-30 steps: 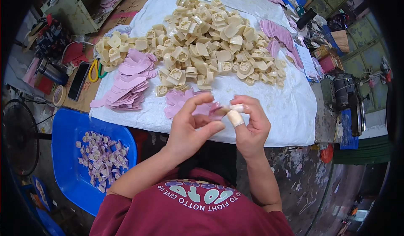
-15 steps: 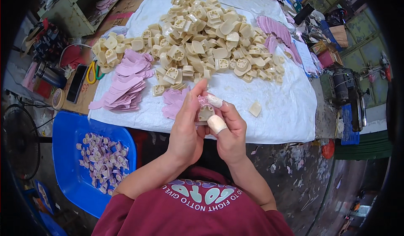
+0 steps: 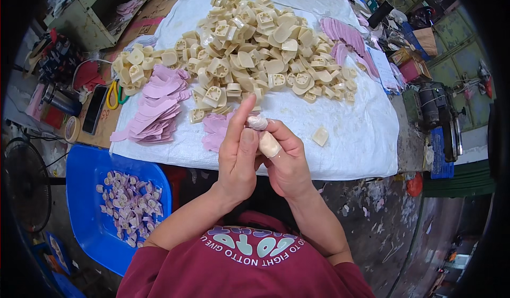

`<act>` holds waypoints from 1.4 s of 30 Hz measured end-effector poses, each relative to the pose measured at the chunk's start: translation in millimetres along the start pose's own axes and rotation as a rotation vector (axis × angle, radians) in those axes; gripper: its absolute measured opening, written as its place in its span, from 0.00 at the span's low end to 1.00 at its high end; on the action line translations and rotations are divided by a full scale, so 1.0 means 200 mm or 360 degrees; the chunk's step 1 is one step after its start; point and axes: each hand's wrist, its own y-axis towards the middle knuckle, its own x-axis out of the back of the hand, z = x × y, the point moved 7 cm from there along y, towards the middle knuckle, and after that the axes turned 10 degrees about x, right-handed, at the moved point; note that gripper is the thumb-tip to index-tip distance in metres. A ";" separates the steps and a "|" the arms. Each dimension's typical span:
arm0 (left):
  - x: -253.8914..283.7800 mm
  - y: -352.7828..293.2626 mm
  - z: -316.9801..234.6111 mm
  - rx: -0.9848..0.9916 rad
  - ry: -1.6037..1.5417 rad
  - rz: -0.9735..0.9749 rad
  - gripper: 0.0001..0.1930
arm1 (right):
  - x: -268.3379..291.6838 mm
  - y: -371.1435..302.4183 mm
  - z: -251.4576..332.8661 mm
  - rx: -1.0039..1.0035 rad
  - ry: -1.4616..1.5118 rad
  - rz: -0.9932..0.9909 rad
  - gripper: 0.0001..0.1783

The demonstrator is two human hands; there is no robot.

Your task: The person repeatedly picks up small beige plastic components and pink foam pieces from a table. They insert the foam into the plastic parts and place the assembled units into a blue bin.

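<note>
My left hand [image 3: 236,160] and my right hand [image 3: 289,165] are closed together over the table's near edge, around a small cream plastic shoe heel with a pink covering. Fingers now hide nearly all of the heel. White wrapping covers my right index finger, and a cream sleeve covers the thumb. Just beyond my hands lies a small bunch of pink cut pieces [image 3: 213,133]. A large heap of bare cream heels [image 3: 247,59] spreads behind it. One loose cream heel [image 3: 320,136] sits to the right on the white sheet [image 3: 361,144].
Stacked pink pieces [image 3: 156,106] lie at left, with more pink strips [image 3: 345,35] at far right. Below left, a blue tub [image 3: 79,202] holds many pink-covered heels [image 3: 130,205]. A phone [image 3: 95,109], yellow-handled scissors [image 3: 112,95] and a tape roll [image 3: 73,129] are at the left edge.
My left thumb has come up over the heel, and the right fingers have moved in closer. The heel's cream face, visible before, is now covered by my fingers.
</note>
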 end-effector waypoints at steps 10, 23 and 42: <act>0.02 0.06 0.05 0.0240 -0.0209 0.0066 0.26 | 0.00 0.00 -0.01 0.0217 -0.0492 0.0081 0.19; 0.04 0.01 0.11 0.0612 -0.0687 0.0669 0.34 | 0.02 0.01 0.10 0.0586 -0.1301 0.0346 0.23; 0.06 0.03 0.08 0.0602 -0.0829 0.0599 0.48 | 0.01 0.00 0.03 0.0092 -0.0151 0.0211 0.26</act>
